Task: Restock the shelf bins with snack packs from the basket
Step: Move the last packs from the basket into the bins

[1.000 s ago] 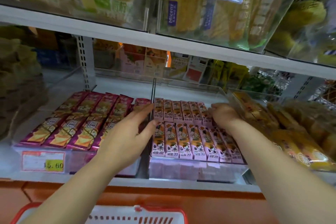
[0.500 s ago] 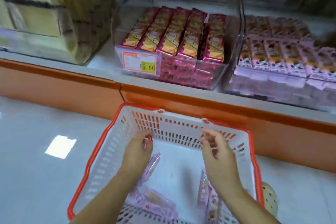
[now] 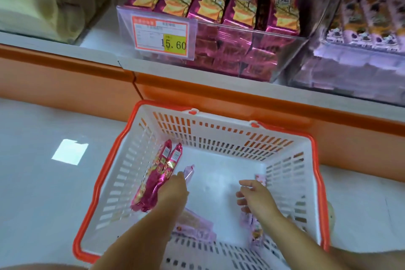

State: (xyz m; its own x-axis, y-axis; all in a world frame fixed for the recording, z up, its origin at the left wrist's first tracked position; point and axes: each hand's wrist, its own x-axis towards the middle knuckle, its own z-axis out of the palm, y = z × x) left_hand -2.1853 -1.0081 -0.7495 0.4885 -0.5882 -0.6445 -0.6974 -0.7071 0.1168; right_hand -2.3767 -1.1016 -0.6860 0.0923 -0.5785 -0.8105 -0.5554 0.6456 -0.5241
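The white basket with an orange rim (image 3: 291,160) stands on the floor below the shelf. Two magenta snack packs (image 3: 163,169) lean along its left wall. Pale pink packs (image 3: 197,227) lie on its floor, with more pink packs (image 3: 255,229) at the right. My left hand (image 3: 173,192) reaches down beside the magenta packs, and the end of a pale pink pack (image 3: 189,171) shows just past its fingertips; its fingers are hidden, so the grip is unclear. My right hand (image 3: 254,198) hovers over the basket floor, fingers loosely spread, holding nothing.
On the shelf, a clear bin (image 3: 252,50) holds rows of magenta packs behind a 15.60 price tag (image 3: 161,37). A second clear bin (image 3: 350,66) with pale purple packs stands to its right. An orange shelf base (image 3: 65,76) runs along the floor.
My view dropped from the shelf bins to the basket. Both hands left the bins and went down into the basket, the left one moving toward the magenta packs.
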